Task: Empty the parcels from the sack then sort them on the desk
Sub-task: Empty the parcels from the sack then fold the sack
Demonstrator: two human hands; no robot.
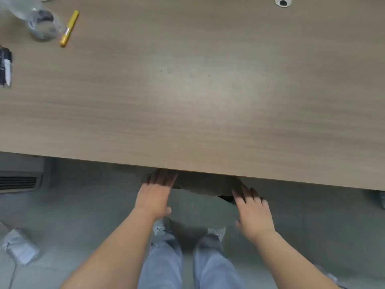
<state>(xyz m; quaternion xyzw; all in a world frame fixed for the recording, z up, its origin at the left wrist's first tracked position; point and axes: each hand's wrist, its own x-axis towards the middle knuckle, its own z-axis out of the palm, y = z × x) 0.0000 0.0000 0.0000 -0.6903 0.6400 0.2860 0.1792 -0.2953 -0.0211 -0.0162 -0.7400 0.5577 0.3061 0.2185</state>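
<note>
The sack, a dull brown shape mostly hidden beneath the near edge of the table, is sitting just ahead of the person's feet, its visible part running left to right along that edge. The left hand is reaching at its left end and the right hand at its right, about equally near, both sets of fingers straight, spread and gripping nothing, though blur is hiding any contact. A yellow marker and clear bottle are lying well apart, at the table's far left

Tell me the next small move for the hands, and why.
Probably grip the sack and draw it out from under the desk: the left hand and right hand are open at its brown top, mostly hidden beneath the desk edge.
</note>
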